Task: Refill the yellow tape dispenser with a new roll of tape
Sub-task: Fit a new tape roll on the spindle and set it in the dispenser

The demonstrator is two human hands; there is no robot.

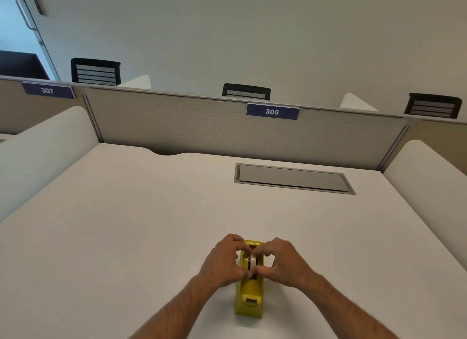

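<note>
The yellow tape dispenser [249,299] stands on the white desk [126,225] near its front edge, cutter end toward me. A pale roll of tape [252,261] sits upright in the dispenser's open slot, partly hidden by fingers. My left hand [223,260] pinches the roll from the left side. My right hand [283,261] pinches it from the right, fingertips meeting those of the left over the roll. How deep the roll sits in the slot is hidden.
A grey cable hatch [293,178] is set into the desk at the back right. A grey partition [202,126] with a blue "306" label [272,111] closes the far side. White side dividers [429,182] flank the desk. Black chairs stand beyond.
</note>
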